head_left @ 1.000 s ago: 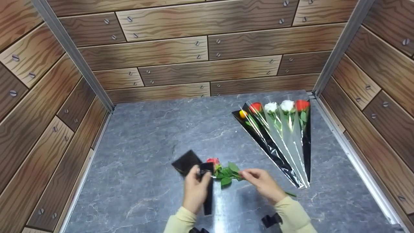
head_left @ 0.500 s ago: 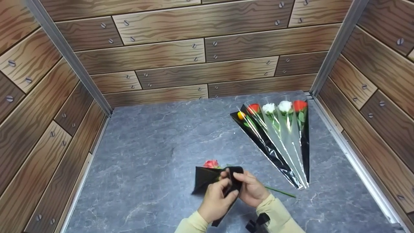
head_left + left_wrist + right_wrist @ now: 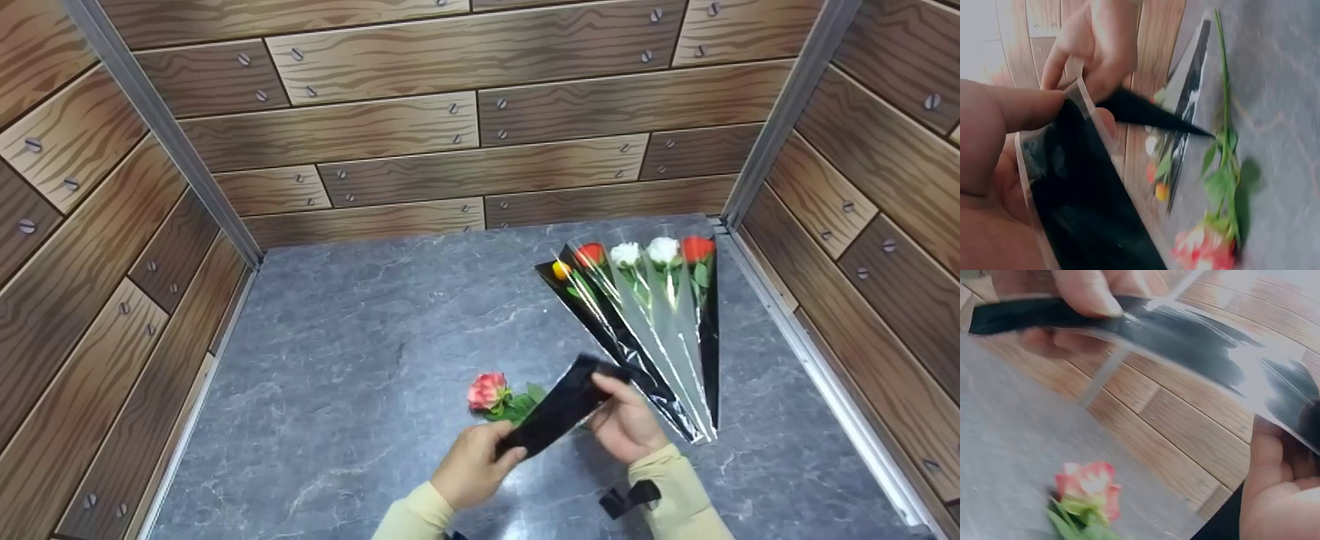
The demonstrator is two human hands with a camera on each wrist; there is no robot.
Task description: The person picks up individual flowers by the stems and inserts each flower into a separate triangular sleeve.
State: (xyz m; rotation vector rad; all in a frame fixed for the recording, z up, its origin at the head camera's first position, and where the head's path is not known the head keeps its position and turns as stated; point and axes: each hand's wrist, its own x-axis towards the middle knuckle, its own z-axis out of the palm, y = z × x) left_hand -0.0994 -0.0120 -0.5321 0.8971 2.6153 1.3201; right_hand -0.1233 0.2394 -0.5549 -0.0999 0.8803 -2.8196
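Note:
My left hand (image 3: 478, 459) pinches one end of a black-and-clear plastic flower sleeve (image 3: 562, 409) between thumb and fingers. Near the sleeve's other end, my right hand (image 3: 628, 421) grips it with the thumb on top. The sleeve slants between both hands, over the surface. Beneath it, a coral-pink rose (image 3: 487, 391) lies with its head to the left; the sleeve and hands hide most of its stem in the head view. From the left wrist, the rose's whole green stem (image 3: 1223, 73) shows. The right wrist view has the sleeve (image 3: 1185, 343) stretched out, shiny and see-through along its border.
Several wrapped flowers (image 3: 664, 322) lie fanned at the right, red, white and yellow-orange, their lower tips near my right hand. The grey marbled tabletop (image 3: 337, 322) is walled by wood-print panels (image 3: 405, 135). A metal rail (image 3: 847, 420) edges the right side.
The sleeve first moved right with my left hand, and my right hand let go of the rose's stem and took hold of the sleeve. Now the hands are farther apart, stretching it between them.

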